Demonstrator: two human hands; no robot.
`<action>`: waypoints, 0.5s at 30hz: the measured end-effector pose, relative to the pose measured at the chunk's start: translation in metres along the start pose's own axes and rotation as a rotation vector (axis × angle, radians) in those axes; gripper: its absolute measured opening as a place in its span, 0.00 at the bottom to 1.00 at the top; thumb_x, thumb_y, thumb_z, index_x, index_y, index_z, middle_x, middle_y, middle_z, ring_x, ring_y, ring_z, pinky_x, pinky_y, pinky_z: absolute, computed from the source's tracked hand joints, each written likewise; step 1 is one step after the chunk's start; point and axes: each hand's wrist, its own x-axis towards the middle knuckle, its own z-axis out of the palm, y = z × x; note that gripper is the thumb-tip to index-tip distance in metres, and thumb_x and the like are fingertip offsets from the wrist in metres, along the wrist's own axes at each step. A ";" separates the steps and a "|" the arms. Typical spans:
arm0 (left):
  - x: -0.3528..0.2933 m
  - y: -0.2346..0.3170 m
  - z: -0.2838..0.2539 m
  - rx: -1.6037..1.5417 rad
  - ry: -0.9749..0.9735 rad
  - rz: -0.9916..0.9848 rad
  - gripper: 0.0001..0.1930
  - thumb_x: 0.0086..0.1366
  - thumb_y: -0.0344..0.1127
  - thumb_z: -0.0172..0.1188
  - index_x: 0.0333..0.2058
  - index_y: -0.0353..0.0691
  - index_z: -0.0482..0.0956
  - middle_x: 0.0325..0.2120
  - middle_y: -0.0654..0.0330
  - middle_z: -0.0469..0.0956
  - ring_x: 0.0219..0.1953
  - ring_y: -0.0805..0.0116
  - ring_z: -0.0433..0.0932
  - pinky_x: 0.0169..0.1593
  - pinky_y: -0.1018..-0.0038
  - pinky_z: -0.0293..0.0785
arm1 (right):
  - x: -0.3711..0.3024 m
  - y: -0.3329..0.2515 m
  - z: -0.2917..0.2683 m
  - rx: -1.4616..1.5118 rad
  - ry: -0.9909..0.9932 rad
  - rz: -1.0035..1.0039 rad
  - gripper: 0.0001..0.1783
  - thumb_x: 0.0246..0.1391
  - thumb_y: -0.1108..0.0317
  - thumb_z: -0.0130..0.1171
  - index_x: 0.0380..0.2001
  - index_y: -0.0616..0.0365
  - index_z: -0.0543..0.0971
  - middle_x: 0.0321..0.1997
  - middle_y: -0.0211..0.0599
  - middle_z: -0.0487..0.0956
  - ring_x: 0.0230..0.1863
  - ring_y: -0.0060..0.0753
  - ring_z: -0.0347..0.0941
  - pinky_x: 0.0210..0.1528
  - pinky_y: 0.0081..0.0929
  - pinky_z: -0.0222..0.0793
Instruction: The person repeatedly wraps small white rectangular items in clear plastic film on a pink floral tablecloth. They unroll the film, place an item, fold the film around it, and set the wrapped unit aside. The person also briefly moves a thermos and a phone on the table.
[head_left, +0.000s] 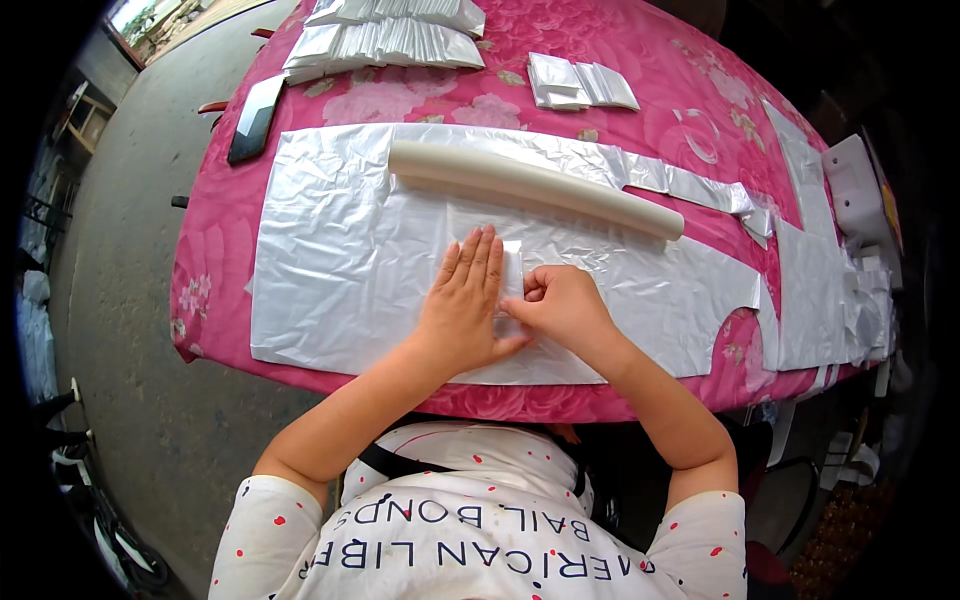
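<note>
My left hand [463, 300] lies flat, fingers stretched forward, on a small folded white plastic packet [512, 262]. Close on its right, my right hand [565, 308] pinches the packet's right edge between thumb and curled fingers. Beneath both hands spreads a large sheet of thin white plastic bags [330, 250], wrinkled and shiny, with a handle cut-out at its right end. A long cream-coloured tube [530, 188] rests across the sheet just beyond my fingers, slanting down to the right. Part of the packet is hidden under my left hand.
Stacks of folded white packets [385, 48] stand at the far left, and a smaller pile [582, 84] lies at far centre. A dark phone [256, 120] sits by the left edge of the pink flowered tablecloth [215, 270]. More white bags [812, 300] and a white plastic container [858, 190] are at right.
</note>
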 end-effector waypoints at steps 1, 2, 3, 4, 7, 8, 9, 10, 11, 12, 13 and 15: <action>0.000 0.000 0.000 0.001 0.000 0.002 0.55 0.48 0.64 0.55 0.59 0.23 0.44 0.62 0.41 0.43 0.66 0.49 0.40 0.66 0.59 0.34 | -0.006 0.001 0.003 -0.023 0.058 -0.034 0.13 0.37 0.62 0.63 0.20 0.61 0.75 0.18 0.39 0.76 0.21 0.35 0.74 0.25 0.27 0.67; 0.001 0.000 0.001 -0.001 0.008 0.006 0.55 0.48 0.64 0.55 0.59 0.23 0.44 0.62 0.41 0.43 0.66 0.49 0.40 0.65 0.58 0.34 | -0.010 0.001 0.004 -0.046 0.116 -0.068 0.13 0.36 0.62 0.64 0.20 0.61 0.75 0.19 0.40 0.76 0.22 0.37 0.74 0.26 0.29 0.67; 0.001 -0.001 0.002 -0.001 0.017 0.009 0.55 0.48 0.64 0.55 0.59 0.23 0.44 0.62 0.41 0.43 0.66 0.49 0.39 0.65 0.58 0.34 | -0.011 0.003 0.003 -0.085 0.124 -0.071 0.13 0.36 0.63 0.64 0.21 0.61 0.75 0.18 0.38 0.75 0.22 0.34 0.73 0.25 0.27 0.67; 0.001 -0.001 0.002 -0.001 0.026 0.010 0.55 0.48 0.64 0.55 0.59 0.23 0.44 0.62 0.41 0.43 0.66 0.49 0.39 0.65 0.57 0.34 | -0.012 0.005 0.001 -0.123 0.131 -0.074 0.13 0.36 0.64 0.65 0.22 0.62 0.75 0.18 0.37 0.75 0.21 0.31 0.73 0.25 0.25 0.67; 0.000 0.000 -0.004 0.008 0.020 -0.023 0.54 0.49 0.64 0.54 0.60 0.24 0.44 0.62 0.41 0.42 0.66 0.49 0.37 0.65 0.56 0.33 | -0.014 0.004 -0.011 -0.276 0.095 -0.106 0.13 0.37 0.66 0.65 0.25 0.62 0.75 0.22 0.37 0.76 0.24 0.32 0.73 0.28 0.27 0.68; -0.002 -0.001 -0.006 -0.024 0.067 -0.017 0.53 0.50 0.62 0.54 0.60 0.25 0.44 0.62 0.41 0.41 0.66 0.49 0.36 0.65 0.56 0.33 | -0.014 0.001 -0.015 -0.334 0.073 -0.121 0.13 0.37 0.67 0.64 0.26 0.62 0.75 0.24 0.38 0.77 0.27 0.34 0.74 0.31 0.28 0.68; -0.005 -0.002 -0.008 -0.054 0.115 -0.008 0.51 0.51 0.60 0.55 0.60 0.26 0.44 0.63 0.41 0.41 0.66 0.49 0.36 0.65 0.56 0.33 | -0.012 0.001 -0.013 -0.365 0.142 -0.259 0.12 0.38 0.66 0.64 0.27 0.61 0.75 0.27 0.39 0.77 0.29 0.36 0.74 0.33 0.30 0.68; -0.010 -0.002 -0.009 -0.086 0.157 0.002 0.50 0.52 0.58 0.56 0.60 0.27 0.44 0.63 0.41 0.41 0.66 0.48 0.36 0.65 0.56 0.33 | -0.008 0.004 -0.005 -0.392 0.208 -0.393 0.12 0.38 0.66 0.63 0.27 0.61 0.75 0.30 0.40 0.77 0.32 0.37 0.73 0.35 0.31 0.68; -0.018 -0.003 -0.012 -0.203 0.207 -0.018 0.47 0.52 0.54 0.57 0.60 0.28 0.46 0.62 0.41 0.43 0.66 0.49 0.39 0.64 0.57 0.37 | -0.005 0.002 0.000 -0.418 0.273 -0.529 0.12 0.39 0.66 0.62 0.28 0.60 0.75 0.32 0.41 0.77 0.35 0.39 0.73 0.37 0.32 0.68; -0.028 -0.004 -0.017 -0.320 0.255 -0.037 0.44 0.53 0.50 0.59 0.60 0.29 0.48 0.61 0.40 0.46 0.65 0.49 0.42 0.64 0.58 0.40 | -0.003 -0.006 0.004 -0.414 0.176 -0.548 0.17 0.42 0.66 0.60 0.36 0.61 0.75 0.43 0.44 0.74 0.46 0.42 0.70 0.48 0.35 0.64; -0.039 -0.004 -0.022 -0.439 0.297 -0.049 0.42 0.53 0.45 0.60 0.60 0.30 0.50 0.60 0.40 0.49 0.65 0.49 0.45 0.63 0.58 0.44 | 0.002 -0.009 0.009 -0.461 0.233 -0.660 0.19 0.43 0.65 0.60 0.39 0.62 0.73 0.46 0.45 0.72 0.49 0.44 0.67 0.51 0.37 0.61; -0.068 -0.005 -0.042 -0.824 0.088 -0.170 0.29 0.56 0.31 0.58 0.55 0.31 0.60 0.53 0.43 0.64 0.57 0.57 0.63 0.57 0.66 0.61 | 0.019 -0.010 0.022 -0.552 0.347 -0.887 0.23 0.45 0.64 0.58 0.45 0.63 0.71 0.52 0.48 0.69 0.56 0.48 0.62 0.58 0.41 0.55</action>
